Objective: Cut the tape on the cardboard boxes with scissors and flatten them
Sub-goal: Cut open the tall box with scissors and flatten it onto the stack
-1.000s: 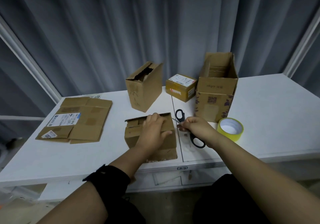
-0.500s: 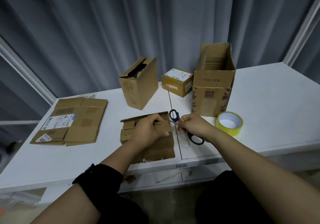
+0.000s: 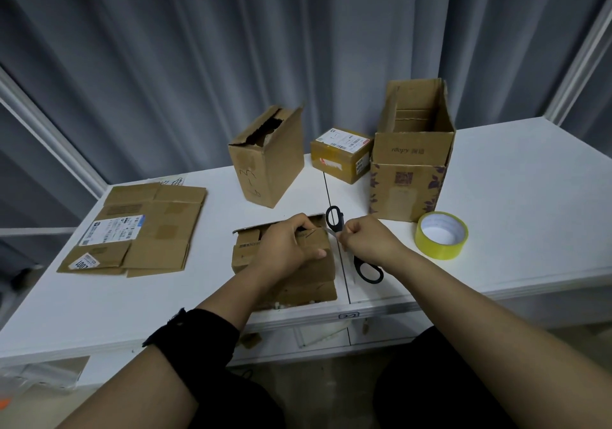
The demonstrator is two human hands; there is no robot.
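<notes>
A small brown cardboard box lies on the white table near its front edge. My left hand grips the box's top, fingers curled over the far edge and thumb on the near face. My right hand holds the black-handled scissors by their middle. The handles are spread wide and a silver blade points at the box's upper right corner. The blade tip is hidden behind my left fingers.
Flattened cardboard lies at the left. Behind stand a torn-top upright box, a small yellow labelled box and a tall open box. A yellow tape roll sits to the right. Bits of debris lie at the table's front edge.
Both hands stay on the box and scissors, with the blade at the same corner. My view has shifted slightly.
</notes>
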